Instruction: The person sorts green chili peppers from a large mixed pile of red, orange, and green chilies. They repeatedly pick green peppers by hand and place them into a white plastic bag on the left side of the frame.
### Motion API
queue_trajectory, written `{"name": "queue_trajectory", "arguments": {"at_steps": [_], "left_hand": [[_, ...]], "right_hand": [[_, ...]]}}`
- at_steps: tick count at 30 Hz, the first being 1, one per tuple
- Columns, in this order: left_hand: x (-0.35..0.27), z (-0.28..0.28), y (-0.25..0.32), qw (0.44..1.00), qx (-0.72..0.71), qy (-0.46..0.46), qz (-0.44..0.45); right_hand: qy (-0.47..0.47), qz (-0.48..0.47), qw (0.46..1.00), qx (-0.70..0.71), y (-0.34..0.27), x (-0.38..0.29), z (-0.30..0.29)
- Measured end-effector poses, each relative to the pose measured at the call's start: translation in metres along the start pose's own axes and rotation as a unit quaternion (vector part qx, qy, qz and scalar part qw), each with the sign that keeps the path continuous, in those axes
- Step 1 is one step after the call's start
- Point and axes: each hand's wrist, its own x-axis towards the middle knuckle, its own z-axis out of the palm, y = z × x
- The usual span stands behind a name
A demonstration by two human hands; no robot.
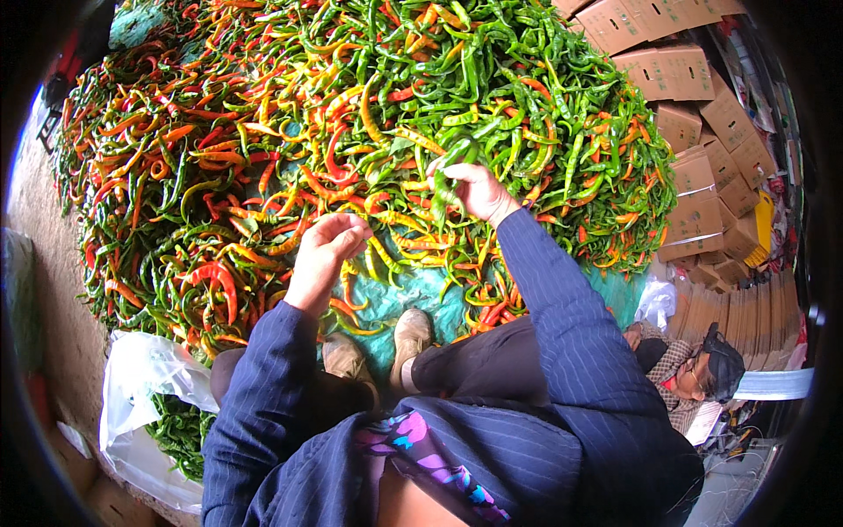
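Note:
A wide heap of long chili peppers (276, 112) spreads before me, red, orange and yellow at the left and mostly green at the right. My right hand (477, 191) is closed around a few green peppers (442, 197) above the middle of the heap. Lower and to the left, my left hand (332, 253) hovers over the pile, its thumb and fingertips together, with no pepper visible in it. Teal plastic sheeting (388, 303) shows under the peppers near my shoes.
A clear plastic bag (132, 428) holding green peppers stands at my lower left. Cardboard boxes (685, 178) are piled at the right, with flattened cardboard (744, 316) below them. A person in a dark cap (691, 375) is at the lower right. A yellow crate (762, 230) stands beside the boxes.

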Motion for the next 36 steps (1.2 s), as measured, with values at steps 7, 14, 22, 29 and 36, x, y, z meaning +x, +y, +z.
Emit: {"name": "queue_trajectory", "arguments": {"at_steps": [7,14,22,29,36], "left_hand": [[0.006,0.009,-0.016,0.996,-0.005,-0.091,-0.02],[0.01,0.003,-0.022,0.983,-0.166,0.066,-0.047],[0.009,-0.009,-0.004,0.97,-0.173,0.166,0.043],[0.01,-0.003,-0.001,0.963,-0.231,0.124,0.06],[0.01,-0.006,-0.001,0.966,-0.22,0.129,0.026]], "right_hand": [[-0.124,-0.102,0.917,-0.365,0.038,0.001,0.103],[-0.164,-0.07,0.912,-0.368,0.042,-0.011,0.112],[0.311,-0.229,0.883,-0.268,-0.029,0.024,-0.035],[0.453,-0.301,0.609,-0.577,-0.133,0.041,-0.16],[0.398,-0.026,0.529,-0.749,-0.093,0.044,-0.162]]}}
